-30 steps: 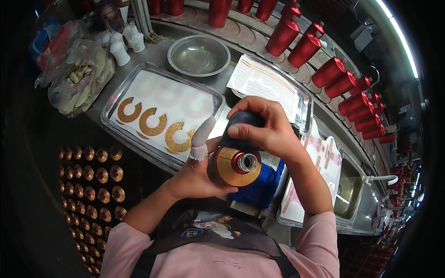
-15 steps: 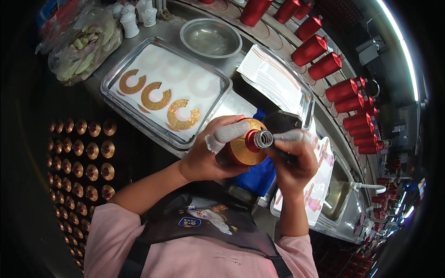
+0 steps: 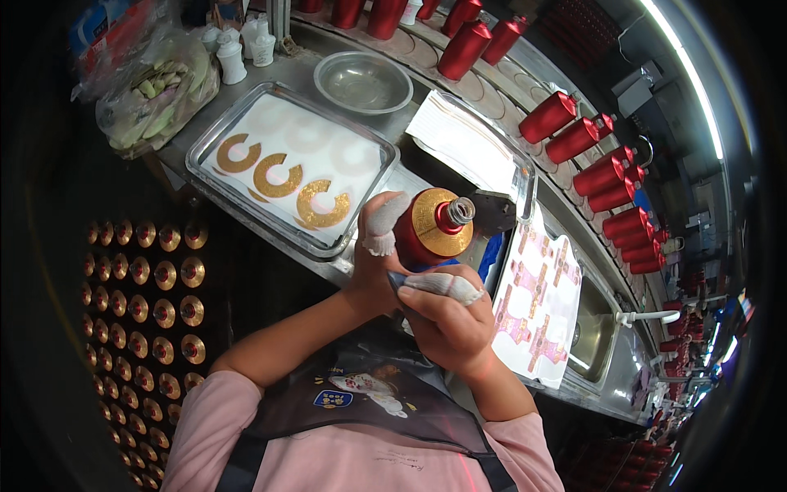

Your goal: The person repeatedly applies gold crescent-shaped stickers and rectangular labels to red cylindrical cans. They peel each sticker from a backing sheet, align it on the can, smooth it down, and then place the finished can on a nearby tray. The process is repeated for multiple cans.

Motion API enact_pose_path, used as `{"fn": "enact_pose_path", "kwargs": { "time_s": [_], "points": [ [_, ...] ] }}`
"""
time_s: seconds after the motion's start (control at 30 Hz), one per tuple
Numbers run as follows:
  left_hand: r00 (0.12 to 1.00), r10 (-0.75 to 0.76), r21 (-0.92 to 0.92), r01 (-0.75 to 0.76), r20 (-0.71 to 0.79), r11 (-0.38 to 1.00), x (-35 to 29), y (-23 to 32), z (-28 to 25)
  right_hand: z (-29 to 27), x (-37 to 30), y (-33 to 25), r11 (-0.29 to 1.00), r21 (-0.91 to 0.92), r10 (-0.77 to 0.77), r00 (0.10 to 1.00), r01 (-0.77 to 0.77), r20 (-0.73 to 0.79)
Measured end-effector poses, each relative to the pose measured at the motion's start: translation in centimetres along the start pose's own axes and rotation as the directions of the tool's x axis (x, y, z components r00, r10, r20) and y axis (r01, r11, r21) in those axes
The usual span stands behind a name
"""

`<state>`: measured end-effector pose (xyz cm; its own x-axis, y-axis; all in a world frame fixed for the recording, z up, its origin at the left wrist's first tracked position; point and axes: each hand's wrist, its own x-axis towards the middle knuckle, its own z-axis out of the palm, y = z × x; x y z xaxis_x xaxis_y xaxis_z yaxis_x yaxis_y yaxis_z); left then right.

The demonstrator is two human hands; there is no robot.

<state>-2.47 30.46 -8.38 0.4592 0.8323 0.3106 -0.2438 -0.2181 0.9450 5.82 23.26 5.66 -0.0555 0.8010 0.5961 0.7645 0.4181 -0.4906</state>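
A red bottle (image 3: 414, 256) with a gold ring-shaped label (image 3: 429, 232) around its shoulder and an uncapped threaded neck tilts up toward me. My left hand (image 3: 373, 266) is closed around its left side, a white fabric cot on the thumb; the other fingers are hidden by the bottle and my right hand. Just below the bottle, my right hand (image 3: 452, 324) is closed, its thumb also in a white cot. A small dark flat piece (image 3: 396, 280) pokes out from its grip near my left wrist; most of it is hidden.
A metal tray (image 3: 197, 156) holds a sheet with gold C-shaped labels (image 3: 277, 175). Around it are a metal bowl (image 3: 363, 84), white printed sheets (image 3: 537, 303), a black block (image 3: 496, 212) and a sink (image 3: 597, 332). Red bottles (image 3: 549, 117) line the conveyor; several gold-topped bottles (image 3: 165, 274) stand at left.
My right hand has left the bottle's neck and come down and left, below the bottle. The bottle has turned more upright in my left hand, showing its gold label more fully.
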Motion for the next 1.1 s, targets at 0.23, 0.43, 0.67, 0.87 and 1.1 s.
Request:
{"fn": "enact_pose_path", "kwargs": {
  "time_s": [0.23,0.43,0.67,0.87,1.1],
  "points": [
    [0.9,0.3,0.115,-0.351,0.317,0.929,1.3,-0.7,-0.6,-2.9,-4.8,-2.4,0.969,0.129,0.22,0.975,-0.212,-0.044],
    [0.958,0.023,-0.029,-0.015,0.286,0.999,3.1,9.6,1.6,-9.9,-11.9,-3.2,0.342,0.631,0.916,0.398,-0.697,-0.056],
    [0.688,-0.471,-0.084,0.608,0.553,0.789,0.6,9.4,9.4,-10.0,-18.3,-5.9,0.669,-0.217,0.736,0.674,-0.711,0.061],
    [0.606,-0.539,0.015,0.657,0.585,0.754,0.2,7.3,11.4,-8.5,-21.3,-4.7,0.649,-0.218,0.744,0.668,-0.729,-0.018],
    [0.712,-0.5,0.283,0.412,0.493,0.866,0.8,7.7,11.9,-7.9,-21.3,-3.3,0.643,-0.278,0.74,0.672,-0.713,-0.012]
  ]
}}
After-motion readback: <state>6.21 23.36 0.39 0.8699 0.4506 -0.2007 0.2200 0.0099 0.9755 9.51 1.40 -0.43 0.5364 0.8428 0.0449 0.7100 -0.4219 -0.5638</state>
